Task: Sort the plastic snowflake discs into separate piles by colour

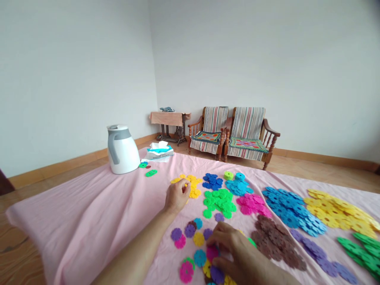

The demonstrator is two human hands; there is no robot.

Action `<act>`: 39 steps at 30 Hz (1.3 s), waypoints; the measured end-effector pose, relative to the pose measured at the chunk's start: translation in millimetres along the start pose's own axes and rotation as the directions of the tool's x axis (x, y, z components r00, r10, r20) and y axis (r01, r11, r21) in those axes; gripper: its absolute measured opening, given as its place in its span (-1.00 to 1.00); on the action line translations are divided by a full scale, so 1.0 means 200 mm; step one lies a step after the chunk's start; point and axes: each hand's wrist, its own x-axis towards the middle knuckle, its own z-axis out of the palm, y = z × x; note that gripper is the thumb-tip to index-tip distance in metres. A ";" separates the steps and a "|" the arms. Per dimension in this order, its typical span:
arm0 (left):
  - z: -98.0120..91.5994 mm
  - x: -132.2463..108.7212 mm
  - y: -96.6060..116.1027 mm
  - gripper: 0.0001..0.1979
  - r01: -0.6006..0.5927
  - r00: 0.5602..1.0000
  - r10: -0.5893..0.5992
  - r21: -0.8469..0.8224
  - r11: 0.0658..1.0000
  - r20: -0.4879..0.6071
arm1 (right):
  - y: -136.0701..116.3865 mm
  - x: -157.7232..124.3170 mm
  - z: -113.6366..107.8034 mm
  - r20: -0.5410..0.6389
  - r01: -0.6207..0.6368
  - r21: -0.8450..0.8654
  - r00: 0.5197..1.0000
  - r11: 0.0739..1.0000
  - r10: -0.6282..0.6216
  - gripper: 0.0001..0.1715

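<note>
My left hand [178, 194] is at the near edge of a pile of yellow snowflake discs [194, 186]. Its fingers are curled together, and whatever they may hold is hidden. Lower down, my right hand [231, 247] reaches over a loose mix of coloured discs. Its thumb and forefinger are apart, on either side of a magenta disc [211, 252]. Around it lie a purple disc [217, 274], a blue disc [200, 257] and another magenta disc [187, 272]. Beyond the right hand sits a bright green pile [219, 201].
Sorted piles include dark blue [212, 181], light blue [238, 185], pink [254, 204] and brown discs [274, 242]. Larger blue [292, 209] and yellow heaps [341, 211] spread rightward. A white jug [126, 152] and tissue box [160, 151] stand on the pink cloth [97, 209].
</note>
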 end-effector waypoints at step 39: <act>0.01 0.00 -0.02 -0.85 -0.008 1.000 0.008 0.000 1.000 0.022 | 0.52 0.01 -0.31 -0.574 -0.348 -0.040 0.775 0.937 0.264 -0.85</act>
